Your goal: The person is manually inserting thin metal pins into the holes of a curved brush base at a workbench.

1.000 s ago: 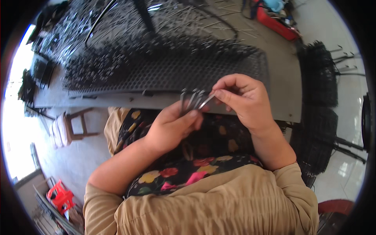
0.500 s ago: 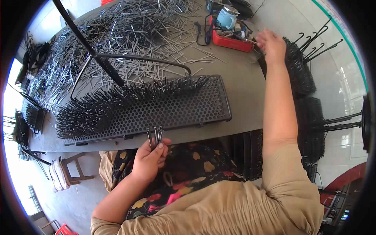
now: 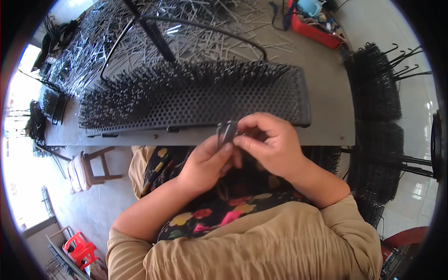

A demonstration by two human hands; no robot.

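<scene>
My left hand (image 3: pixel 201 167) is closed around a small bundle of thin dark metal pins (image 3: pixel 227 131), their rounded ends pointing up past my fingers. Beside it, my right hand (image 3: pixel 278 150) has thumb and forefinger pinched together close to the bundle; whatever sits between those fingertips is too small to make out. Just beyond both hands stands a black perforated rack (image 3: pixel 205 108) at the front of the table. Many upright black pins (image 3: pixel 135 95) fill its holes along the back and left, while bare holes show along the front and right.
A large heap of loose metal pins (image 3: pixel 93 49) covers the back left of the grey table (image 3: pixel 322 84). At the back right are a red tray (image 3: pixel 319 35) and a light blue cup (image 3: pixel 309 7). Bristly black racks with hooks (image 3: pixel 375 88) stand at the right. A stool (image 3: pixel 93 169) is at the left.
My right hand has come back from beside the red tray to meet my left hand. The left hand still holds the pins. The view has shifted, with the table now higher and further right.
</scene>
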